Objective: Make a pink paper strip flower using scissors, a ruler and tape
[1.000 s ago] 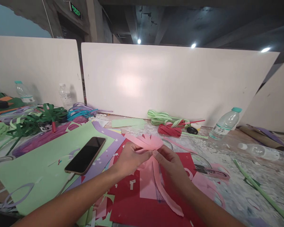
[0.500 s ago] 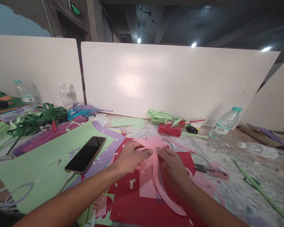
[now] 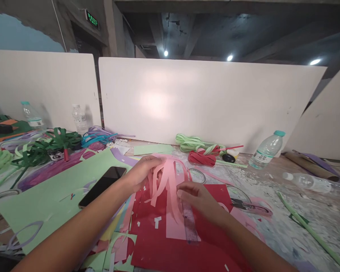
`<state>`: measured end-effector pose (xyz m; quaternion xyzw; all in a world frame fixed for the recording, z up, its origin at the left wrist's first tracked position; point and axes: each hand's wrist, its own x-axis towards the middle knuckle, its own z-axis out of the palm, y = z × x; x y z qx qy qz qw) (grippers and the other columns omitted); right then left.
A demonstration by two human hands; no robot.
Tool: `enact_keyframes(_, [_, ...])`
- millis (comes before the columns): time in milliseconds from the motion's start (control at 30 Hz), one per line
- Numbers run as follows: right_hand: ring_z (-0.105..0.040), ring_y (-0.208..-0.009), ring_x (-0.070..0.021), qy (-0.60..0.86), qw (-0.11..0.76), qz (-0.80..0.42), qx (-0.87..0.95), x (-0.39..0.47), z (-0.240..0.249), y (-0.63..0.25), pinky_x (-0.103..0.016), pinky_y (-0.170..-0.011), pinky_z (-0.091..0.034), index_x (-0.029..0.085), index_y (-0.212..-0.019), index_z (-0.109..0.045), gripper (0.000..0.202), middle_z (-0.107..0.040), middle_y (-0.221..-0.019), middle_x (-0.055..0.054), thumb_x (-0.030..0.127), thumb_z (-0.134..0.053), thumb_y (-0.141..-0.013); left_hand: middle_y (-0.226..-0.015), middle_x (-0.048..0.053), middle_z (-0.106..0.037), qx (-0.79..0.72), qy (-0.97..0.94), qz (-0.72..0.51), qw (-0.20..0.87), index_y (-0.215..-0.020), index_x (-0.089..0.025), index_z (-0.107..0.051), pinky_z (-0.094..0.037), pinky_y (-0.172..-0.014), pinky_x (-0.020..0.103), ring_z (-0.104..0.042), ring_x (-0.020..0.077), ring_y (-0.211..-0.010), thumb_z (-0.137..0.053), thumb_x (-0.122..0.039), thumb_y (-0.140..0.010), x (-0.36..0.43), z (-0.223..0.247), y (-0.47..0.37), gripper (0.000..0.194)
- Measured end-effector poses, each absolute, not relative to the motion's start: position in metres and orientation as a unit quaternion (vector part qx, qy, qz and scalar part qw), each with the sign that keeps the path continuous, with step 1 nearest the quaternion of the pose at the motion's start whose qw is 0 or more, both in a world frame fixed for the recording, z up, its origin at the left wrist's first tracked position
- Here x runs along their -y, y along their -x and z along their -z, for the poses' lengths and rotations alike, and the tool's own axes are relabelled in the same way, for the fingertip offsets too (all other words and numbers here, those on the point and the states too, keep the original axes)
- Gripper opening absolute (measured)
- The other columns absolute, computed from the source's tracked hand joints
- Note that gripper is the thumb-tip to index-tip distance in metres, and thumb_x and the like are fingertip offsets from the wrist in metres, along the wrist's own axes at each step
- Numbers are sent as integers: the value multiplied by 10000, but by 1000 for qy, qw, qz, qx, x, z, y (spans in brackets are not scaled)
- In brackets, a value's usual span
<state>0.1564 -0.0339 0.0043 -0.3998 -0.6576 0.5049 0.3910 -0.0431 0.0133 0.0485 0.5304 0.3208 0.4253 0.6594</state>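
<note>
My left hand (image 3: 143,173) pinches a bunch of pink paper strips (image 3: 167,175) near its top. The strips fan out and hang down, some looped, over a pink paper sheet (image 3: 174,231). To the right, my right hand (image 3: 197,198) has its fingers curled, with thumb and forefinger closed at the edge of one hanging strip. Beneath lies a red sheet (image 3: 158,251). A clear ruler (image 3: 190,226) rests on the pink sheet, partly behind my right hand. Scissors (image 3: 251,207) with pink handles lie beyond my right wrist.
A phone (image 3: 102,185) lies on green paper (image 3: 45,196) at the left. Behind are a red strip bundle (image 3: 201,158), light green strips (image 3: 191,142) and a tape ring (image 3: 197,175). Bottles (image 3: 268,151) stand against white panels (image 3: 209,102); another bottle (image 3: 307,182) lies at the right.
My left hand has moved left and up with the pink paper. The paper has tipped so its strips hang toward me. My right hand has moved down from the bunch's centre to a strip.
</note>
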Motion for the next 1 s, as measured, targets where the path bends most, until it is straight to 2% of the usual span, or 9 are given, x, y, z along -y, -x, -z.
enact_keyframes(100, [-515, -677, -162, 415, 372, -455, 695, 36, -4, -155, -274, -611, -409, 193, -742, -678, 169, -606, -737, -27, 328, -587, -786, -498, 3, -500, -326, -565, -401, 643, -521, -136, -547, -332, -478, 232, -449, 106, -458, -688, -391, -696, -17, -54, 47, 340])
enact_keyframes(167, [-504, -639, -151, 439, 372, -429, 697, 36, -3, -156, -266, -571, -393, 197, -804, -698, 159, -621, -761, -30, 294, -575, -781, -495, -13, -454, -328, -607, -387, 612, -512, -149, -514, -320, -494, 237, -422, 101, -465, -675, -392, -719, -18, -58, 49, 358])
enact_keyframes(267, [-476, -571, -133, 458, 374, -412, 693, 35, -1, -158, -256, -531, -374, 213, -879, -707, 186, -616, -728, -16, 281, -561, -785, -496, -43, -326, -317, -693, -364, 535, -489, -172, -417, -236, -475, 243, -314, 83, -452, -640, -395, -756, -15, -67, 50, 414])
enact_keyframes(400, [-458, -544, -131, 437, 388, -405, 703, 34, 1, -161, -247, -518, -367, 205, -834, -712, 186, -573, -622, 2, 280, -546, -793, -517, -57, -174, -304, -768, -339, 450, -472, -187, -257, -127, -467, 265, -171, 75, -454, -602, -379, -777, -11, -77, 48, 499])
enact_keyframes(600, [-387, -525, -112, 458, 363, -366, 724, 29, 0, -166, -234, -506, -301, 204, -834, -692, 211, -535, -646, 11, 230, -486, -794, -510, -41, -303, -336, -764, -363, 414, -488, -179, -412, -254, -453, 232, -318, 90, -457, -608, -419, -756, -33, -92, 51, 409])
enact_keyframes(700, [-326, -476, -100, 480, 350, -360, 719, 26, 1, -171, -229, -475, -248, 200, -855, -691, 226, -451, -559, 35, 234, -475, -799, -467, -37, -298, -335, -789, -313, 409, -436, -175, -432, -289, -423, 224, -341, 94, -432, -610, -436, -755, -52, -110, 60, 449])
enact_keyframes(767, [-299, -451, -94, 493, 344, -360, 713, 24, 2, -173, -226, -456, -216, 190, -881, -688, 230, -402, -516, 51, 238, -479, -797, -494, -18, -373, -336, -804, -284, 401, -463, -165, -501, -322, -428, 219, -389, 101, -454, -621, -414, -754, -63, -124, 66, 402])
enact_keyframes(867, [-304, -442, -89, 497, 349, -348, 714, 21, 4, -177, -220, -444, -209, 192, -878, -696, 220, -388, -496, 58, 238, -504, -779, -538, 13, -469, -340, -820, -253, 385, -510, -158, -592, -353, -447, 212, -443, 111, -493, -652, -369, -736, -73, -139, 75, 315])
enact_keyframes(1000, [-340, -439, -90, 496, 341, -326, 729, 17, 0, -185, -216, -436, -215, 206, -823, -710, 204, -415, -488, 51, 246, -517, -770, -582, 51, -566, -346, -797, -224, 441, -563, -159, -649, -446, -531, 249, -545, 168, -577, -686, -311, -693, -80, -145, 84, 203])
